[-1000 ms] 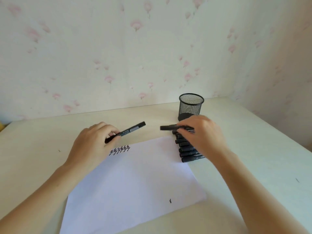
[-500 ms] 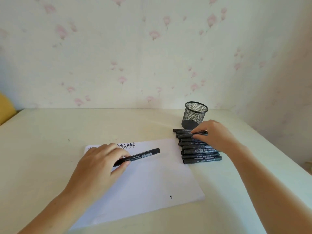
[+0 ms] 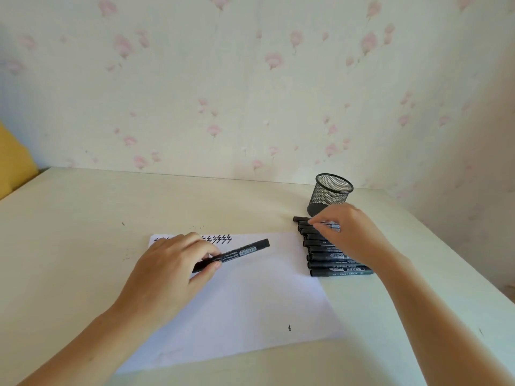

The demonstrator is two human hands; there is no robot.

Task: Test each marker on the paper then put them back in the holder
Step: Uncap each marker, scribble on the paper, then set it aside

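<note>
Marker (image 3: 237, 253) in left hand (image 3: 170, 271) grip, far end up-right; right hand (image 3: 348, 235) pinches row marker (image 3: 333, 225).

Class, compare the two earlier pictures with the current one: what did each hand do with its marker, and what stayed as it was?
The left hand carried its black marker from the zigzag marks down over the white paper sheet, gripping it throughout. The right hand lowered its marker onto the far end of the row of black markers and rests there. The row, the marks and the black mesh holder did not visibly change.
</note>
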